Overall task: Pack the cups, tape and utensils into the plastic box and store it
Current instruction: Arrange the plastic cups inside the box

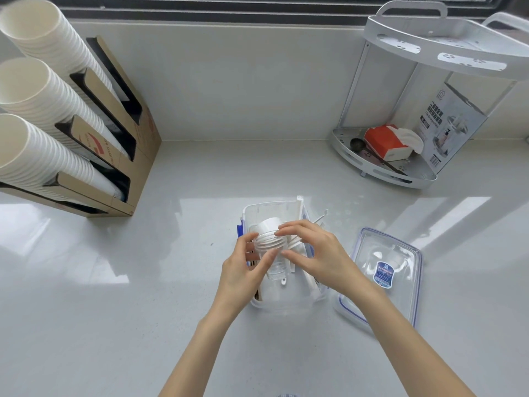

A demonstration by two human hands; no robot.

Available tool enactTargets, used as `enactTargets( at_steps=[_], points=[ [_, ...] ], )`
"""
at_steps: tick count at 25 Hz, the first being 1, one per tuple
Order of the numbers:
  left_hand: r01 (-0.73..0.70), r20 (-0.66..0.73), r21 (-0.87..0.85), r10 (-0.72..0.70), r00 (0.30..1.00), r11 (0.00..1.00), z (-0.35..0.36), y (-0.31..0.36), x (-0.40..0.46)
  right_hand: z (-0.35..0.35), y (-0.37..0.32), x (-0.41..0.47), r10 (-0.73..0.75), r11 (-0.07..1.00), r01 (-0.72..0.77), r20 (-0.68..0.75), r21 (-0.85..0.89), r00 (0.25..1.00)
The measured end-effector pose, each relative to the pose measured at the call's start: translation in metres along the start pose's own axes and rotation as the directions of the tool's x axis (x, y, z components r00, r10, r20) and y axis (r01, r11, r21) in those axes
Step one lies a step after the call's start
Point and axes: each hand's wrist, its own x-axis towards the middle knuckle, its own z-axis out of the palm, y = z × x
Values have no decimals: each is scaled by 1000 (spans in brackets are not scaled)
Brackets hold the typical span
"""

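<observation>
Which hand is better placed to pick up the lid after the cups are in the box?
The right hand. The lid lies on the counter just right of the plastic box, beside the right forearm. The left hand is on the far side of the clear cups.

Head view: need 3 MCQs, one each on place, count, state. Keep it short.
1. Where does the box lid lie?
A. on the counter, right of the plastic box
B. on the corner rack
C. snapped onto the box

2. How many stacks of paper cups stick out of the cardboard holder?
A. one
B. three
C. five

3. What is the state of the clear cup stack?
A. lying alone on the counter
B. on the rack's top shelf
C. gripped by the left hand and right hand over the open box

Key: 1 A, the lid rests flat beside the box; 2 B, three white columns show; 3 C, fingers of both hands wrap the stack.
</observation>
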Motion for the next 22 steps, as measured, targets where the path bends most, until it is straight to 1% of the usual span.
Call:
enactTargets(
  at_steps=[2,6,11,14,16,19,22],
  points=[
    [7,7,36,-8,1000,999,3,-1,-1,1,1,1,9,1000,-9,-24,17,1000],
    [-15,-17,75,17,1000,997,4,-3,-1,2,7,0,7,1000,-7,-4,15,1000],
    [-142,10,127,142,990,982,1,-4,1,4,12,-1,49,999,-49,46,-8,998],
    [-164,4,221,168,986,961,0,-11,2,5,11,1,88,996,-87,78,-15,993],
    [-177,7,301,184,983,937,1,-17,3,7,10,1,115,993,-110,117,-51,986],
    [-216,45,432,219,975,876,2,-23,3,14,12,1,127,987,-106,179,-123,976],
    [-212,71,549,208,976,808,2,-28,2,26,18,1,160,979,-124,227,-162,961]
  ],
)
